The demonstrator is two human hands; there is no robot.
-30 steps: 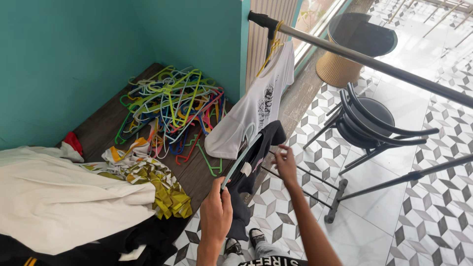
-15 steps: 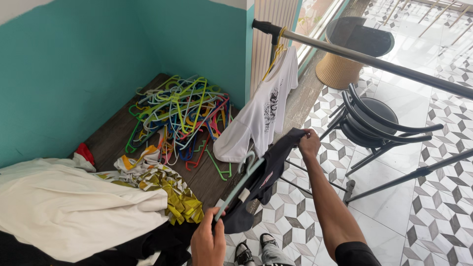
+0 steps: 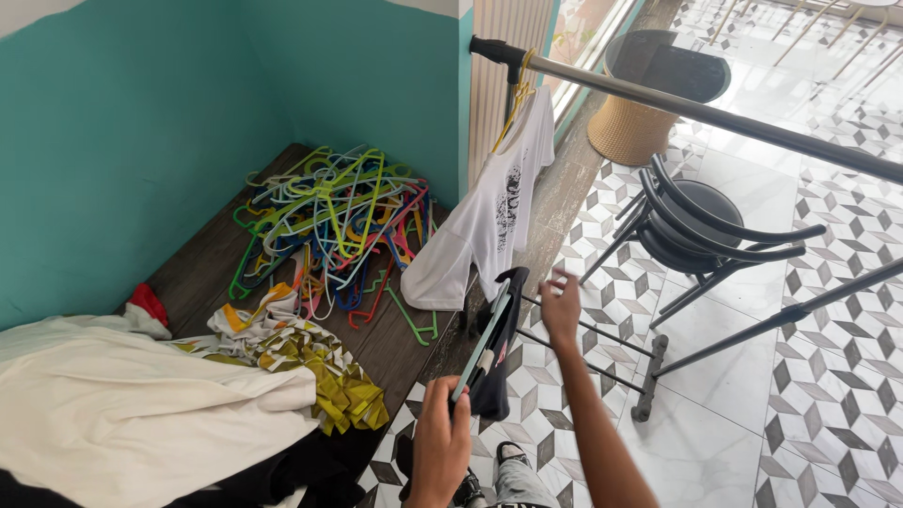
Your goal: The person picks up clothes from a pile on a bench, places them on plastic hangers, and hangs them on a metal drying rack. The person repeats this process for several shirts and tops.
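Note:
My left hand [image 3: 440, 435] grips the lower end of a light blue hanger [image 3: 483, 341] with a black garment [image 3: 499, 353] draped on it. The garment hangs narrow and edge-on from the hanger. My right hand [image 3: 562, 306] is open just to the right of the garment's top, fingers spread, close to the cloth but apart from it. Above and behind hangs a white printed T-shirt [image 3: 494, 214] on a yellow hanger [image 3: 515, 99] from a metal rail [image 3: 696, 113].
A heap of coloured plastic hangers [image 3: 329, 221] lies on the dark wooden platform [image 3: 202, 263] by the teal wall. A pile of clothes [image 3: 141, 404] covers its near end. Stacked black chairs [image 3: 705, 230] and a wicker-based table [image 3: 649, 94] stand on the patterned tiles.
My right hand let go of the black garment and opened. The garment, earlier pulled out sideways, now hangs narrow on the hanger, which my left hand has raised more upright.

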